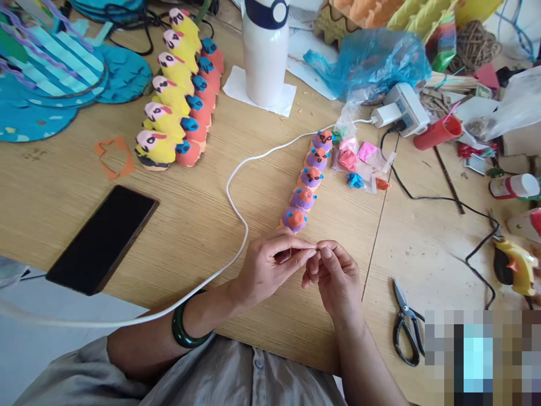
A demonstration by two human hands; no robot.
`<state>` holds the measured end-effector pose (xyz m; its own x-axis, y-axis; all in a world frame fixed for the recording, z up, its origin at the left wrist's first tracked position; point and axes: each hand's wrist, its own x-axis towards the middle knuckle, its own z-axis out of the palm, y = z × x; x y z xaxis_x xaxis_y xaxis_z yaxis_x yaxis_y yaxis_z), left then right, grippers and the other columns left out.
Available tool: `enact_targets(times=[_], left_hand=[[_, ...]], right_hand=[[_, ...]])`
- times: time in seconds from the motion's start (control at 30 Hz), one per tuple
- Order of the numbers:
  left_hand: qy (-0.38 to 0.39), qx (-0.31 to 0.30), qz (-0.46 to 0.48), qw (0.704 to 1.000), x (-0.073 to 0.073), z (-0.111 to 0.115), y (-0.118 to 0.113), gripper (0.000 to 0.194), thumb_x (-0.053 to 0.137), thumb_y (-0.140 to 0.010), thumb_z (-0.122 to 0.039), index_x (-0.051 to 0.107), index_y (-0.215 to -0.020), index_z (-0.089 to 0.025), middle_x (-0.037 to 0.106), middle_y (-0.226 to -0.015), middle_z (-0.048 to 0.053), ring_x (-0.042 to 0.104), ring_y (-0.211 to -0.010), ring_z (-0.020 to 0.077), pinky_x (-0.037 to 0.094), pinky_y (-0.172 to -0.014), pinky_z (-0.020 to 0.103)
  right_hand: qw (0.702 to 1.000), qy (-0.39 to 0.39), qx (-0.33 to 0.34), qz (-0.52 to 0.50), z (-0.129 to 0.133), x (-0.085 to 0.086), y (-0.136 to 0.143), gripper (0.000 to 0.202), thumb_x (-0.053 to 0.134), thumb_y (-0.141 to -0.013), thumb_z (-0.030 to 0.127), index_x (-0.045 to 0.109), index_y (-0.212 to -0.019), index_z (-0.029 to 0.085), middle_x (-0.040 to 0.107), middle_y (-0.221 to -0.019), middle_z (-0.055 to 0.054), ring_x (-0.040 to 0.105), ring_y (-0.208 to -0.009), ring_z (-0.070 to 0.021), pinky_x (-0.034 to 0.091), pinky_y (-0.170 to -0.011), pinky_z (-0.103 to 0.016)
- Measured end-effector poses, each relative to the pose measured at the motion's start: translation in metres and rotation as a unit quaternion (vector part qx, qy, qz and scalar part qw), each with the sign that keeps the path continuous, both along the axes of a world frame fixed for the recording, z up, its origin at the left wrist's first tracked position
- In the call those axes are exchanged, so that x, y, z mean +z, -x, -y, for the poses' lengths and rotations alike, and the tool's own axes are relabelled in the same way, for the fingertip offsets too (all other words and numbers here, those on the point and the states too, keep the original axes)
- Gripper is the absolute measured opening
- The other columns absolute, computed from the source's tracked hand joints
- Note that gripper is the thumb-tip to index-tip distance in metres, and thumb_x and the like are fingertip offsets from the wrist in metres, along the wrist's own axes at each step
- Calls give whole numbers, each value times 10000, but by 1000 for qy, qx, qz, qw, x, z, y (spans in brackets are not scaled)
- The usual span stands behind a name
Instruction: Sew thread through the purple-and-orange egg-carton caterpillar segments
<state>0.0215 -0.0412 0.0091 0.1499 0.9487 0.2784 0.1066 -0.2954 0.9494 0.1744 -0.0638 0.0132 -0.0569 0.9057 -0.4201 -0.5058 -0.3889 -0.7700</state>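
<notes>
My left hand [273,262] and my right hand [338,276] meet over the table, each pinched, their fingertips touching. Whatever lies between the fingertips is too small to make out. Just beyond them runs a row of purple clay figures [310,179] with orange heads and small blue ears, set on an orange bumpy strip. The farther ones have dark face markings; the two nearest my hands show plain orange faces. Small bags of coloured clay [349,159], pink and red, lie right of the row, with a blue clay lump [355,180] beside them.
A white cable [236,208] crosses the table to a power adapter [403,110]. Left are a phone [103,239] and yellow clay figures [169,93]. A white bottle [266,62] stands behind. Scissors [406,324] and a yellow glue gun [513,265] lie right.
</notes>
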Motion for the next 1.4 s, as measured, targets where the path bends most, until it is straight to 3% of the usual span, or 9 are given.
enact_targets(times=[0.17, 0.3, 0.53, 0.83, 1.1, 1.4], left_hand=[[17, -2, -2, 1000, 0, 0, 0, 134, 731, -931, -211, 785, -1034, -147, 670, -719, -1, 487, -573, 64, 420, -521, 177], [41, -8, 2, 999, 0, 1, 0, 261, 749, -918, -236, 760, -1164, -150, 630, -742, -12, 478, -589, 63, 426, -519, 167], [25, 10, 9, 1000, -1, 1, -2, 104, 713, -942, -198, 783, -921, -124, 742, -816, 57, 577, -644, 80, 442, -554, 187], [41, -2, 27, 999, 1, 0, -1, 203, 752, -913, -229, 775, -1074, -108, 632, -710, -4, 458, -555, 62, 392, -490, 179], [38, 7, 7, 999, 2, 1, -1, 102, 724, -936, -213, 781, -899, -137, 758, -802, 63, 676, -714, 120, 488, -595, 203], [37, 13, 13, 999, 7, -2, 0, 194, 612, -1002, -213, 790, -1038, -143, 760, -828, 46, 637, -654, 89, 515, -621, 195]], right_hand=[[1000, -1, -12, 10, 0, 0, 0, 218, 838, -821, 381, 733, -779, 195, 638, -538, 53, 560, -421, -71, 560, -404, -184], [1000, -7, -23, 7, -1, 0, 0, 211, 845, -814, 371, 732, -775, 197, 630, -532, 58, 543, -413, -66, 556, -397, -180], [1000, -6, -1, 5, -1, -1, 0, 206, 823, -836, 374, 730, -787, 197, 642, -558, 52, 567, -425, -72, 546, -390, -181], [1000, 0, -13, 6, 0, -2, -1, 214, 833, -826, 375, 727, -773, 197, 627, -537, 56, 565, -417, -69, 549, -399, -181], [1000, -10, -8, -5, 0, -2, -1, 190, 814, -843, 389, 754, -833, 208, 637, -563, 49, 571, -442, -80, 561, -413, -200], [1000, -8, -20, 0, -1, 0, 0, 189, 810, -847, 369, 738, -805, 200, 624, -559, 56, 535, -443, -68, 560, -410, -191]])
